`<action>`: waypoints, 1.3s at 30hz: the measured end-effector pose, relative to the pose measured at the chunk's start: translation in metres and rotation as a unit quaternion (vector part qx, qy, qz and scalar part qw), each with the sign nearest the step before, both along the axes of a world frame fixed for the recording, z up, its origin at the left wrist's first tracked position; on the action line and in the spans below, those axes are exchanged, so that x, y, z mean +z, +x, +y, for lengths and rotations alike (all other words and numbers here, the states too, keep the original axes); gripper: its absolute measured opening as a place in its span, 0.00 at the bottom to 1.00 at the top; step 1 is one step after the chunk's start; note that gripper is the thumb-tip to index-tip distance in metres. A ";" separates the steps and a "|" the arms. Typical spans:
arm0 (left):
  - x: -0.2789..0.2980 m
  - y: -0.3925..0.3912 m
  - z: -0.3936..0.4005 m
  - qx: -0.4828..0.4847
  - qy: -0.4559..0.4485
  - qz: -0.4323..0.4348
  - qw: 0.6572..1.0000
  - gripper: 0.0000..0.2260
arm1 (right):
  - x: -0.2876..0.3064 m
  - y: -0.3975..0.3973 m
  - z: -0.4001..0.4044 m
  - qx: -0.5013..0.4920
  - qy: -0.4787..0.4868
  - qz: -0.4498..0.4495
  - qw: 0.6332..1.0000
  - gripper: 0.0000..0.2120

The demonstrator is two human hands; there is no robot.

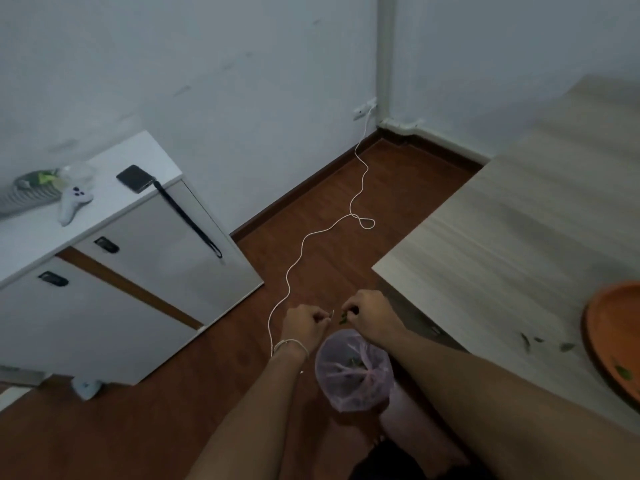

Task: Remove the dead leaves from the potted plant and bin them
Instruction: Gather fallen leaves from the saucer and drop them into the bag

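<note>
A small bin lined with a pink plastic bag [353,370] stands on the floor beside the table, with a few green leaves inside. Both my hands hover just above its far rim. My right hand [369,315] pinches small green leaves [343,318] between its fingertips. My left hand [304,323] is closed, with a thin pale sliver [331,313] showing at its fingertips; what it is I cannot tell. An orange plant saucer [613,341] sits at the table's right edge, a leaf on it. Loose leaf bits [530,341] lie on the table nearby. The plant itself is out of view.
A white cable [294,268] snakes across the wooden floor from a wall socket [363,110]. A white cabinet [114,271] stands at the left, holding a game controller [72,202] and a dark device [135,178] with a strap. The pale wood table [519,237] fills the right.
</note>
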State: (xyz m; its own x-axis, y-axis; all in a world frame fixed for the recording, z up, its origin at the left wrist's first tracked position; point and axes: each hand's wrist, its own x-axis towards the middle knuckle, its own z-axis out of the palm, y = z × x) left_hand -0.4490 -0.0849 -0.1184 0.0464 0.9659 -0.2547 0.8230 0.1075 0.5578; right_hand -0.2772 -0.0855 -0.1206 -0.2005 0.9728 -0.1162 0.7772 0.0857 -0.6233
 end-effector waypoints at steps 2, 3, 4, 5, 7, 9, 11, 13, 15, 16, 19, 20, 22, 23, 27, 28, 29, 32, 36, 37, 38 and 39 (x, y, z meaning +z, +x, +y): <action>-0.007 -0.003 0.003 -0.004 -0.006 -0.006 1.000 0.06 | -0.005 -0.004 0.003 0.007 -0.008 -0.005 1.000 0.10; -0.010 -0.004 0.005 -0.007 -0.008 -0.008 1.000 0.06 | -0.007 -0.005 0.006 0.009 -0.010 -0.008 1.000 0.10; -0.014 -0.004 0.007 -0.009 -0.010 -0.012 1.000 0.06 | -0.010 -0.005 0.007 0.009 -0.013 -0.012 1.000 0.10; -0.017 -0.004 0.008 -0.012 -0.012 -0.015 1.000 0.06 | -0.012 -0.005 0.009 0.005 -0.019 -0.013 1.000 0.10; -0.021 -0.004 0.010 -0.019 -0.016 -0.012 1.000 0.07 | -0.015 -0.007 0.011 -0.008 -0.026 -0.013 1.000 0.09; -0.024 -0.004 0.011 -0.035 -0.021 -0.004 0.999 0.08 | -0.018 -0.009 0.014 -0.014 -0.040 -0.015 0.999 0.08; -0.029 -0.007 0.013 -0.043 -0.027 0.004 0.999 0.09 | -0.020 -0.011 0.015 -0.012 -0.064 -0.024 0.998 0.08; -0.035 -0.011 0.014 -0.048 -0.032 0.012 0.998 0.09 | -0.024 -0.012 0.015 -0.004 -0.087 -0.035 0.996 0.09; -0.038 -0.013 0.013 -0.053 -0.037 0.021 0.998 0.09 | -0.029 -0.011 0.014 0.007 -0.081 -0.058 0.995 0.11; -0.039 -0.013 0.013 -0.054 -0.037 0.025 0.998 0.09 | -0.029 -0.010 0.014 0.014 -0.073 -0.073 0.995 0.12; -0.042 -0.011 0.015 -0.056 -0.032 0.025 0.998 0.08 | -0.030 -0.009 0.013 0.047 -0.057 -0.115 0.991 0.13; -0.042 -0.009 0.016 -0.058 -0.031 0.024 0.998 0.08 | -0.030 -0.009 0.013 0.050 -0.058 -0.133 0.988 0.13; -0.042 -0.005 0.018 -0.063 -0.027 0.023 0.997 0.08 | -0.030 -0.006 0.012 0.050 -0.056 -0.139 0.987 0.14; -0.041 -0.001 0.020 -0.067 -0.024 0.021 0.997 0.07 | -0.028 -0.003 0.012 0.043 -0.055 -0.124 0.990 0.15; -0.033 0.027 0.027 -0.100 0.009 0.002 0.995 0.09 | -0.018 0.026 0.006 0.047 -0.053 -0.068 0.995 0.17; -0.031 0.038 0.029 -0.113 0.015 -0.004 0.993 0.10 | -0.011 0.040 0.002 0.042 -0.048 -0.058 0.996 0.17; -0.027 0.051 0.030 -0.128 0.017 -0.011 0.992 0.10 | -0.006 0.057 -0.003 0.031 -0.044 -0.052 0.997 0.15; -0.015 0.101 0.031 -0.179 0.003 -0.030 0.983 0.13 | 0.005 0.125 -0.024 -0.065 -0.018 -0.051 0.996 0.14; -0.004 0.184 0.022 -0.242 -0.036 -0.068 0.967 0.16 | 0.001 0.230 -0.065 -0.267 -0.028 -0.078 0.960 0.13; -0.001 0.205 0.017 -0.260 -0.050 -0.072 0.961 0.17 | -0.001 0.254 -0.077 -0.307 -0.050 -0.087 0.946 0.14; 0.000 0.224 0.013 -0.281 -0.061 -0.070 0.955 0.18 | -0.002 0.274 -0.090 -0.339 -0.077 -0.094 0.933 0.14; 0.001 0.243 0.007 -0.300 -0.069 -0.060 0.950 0.19 | -0.004 0.291 -0.102 -0.366 -0.104 -0.101 0.919 0.14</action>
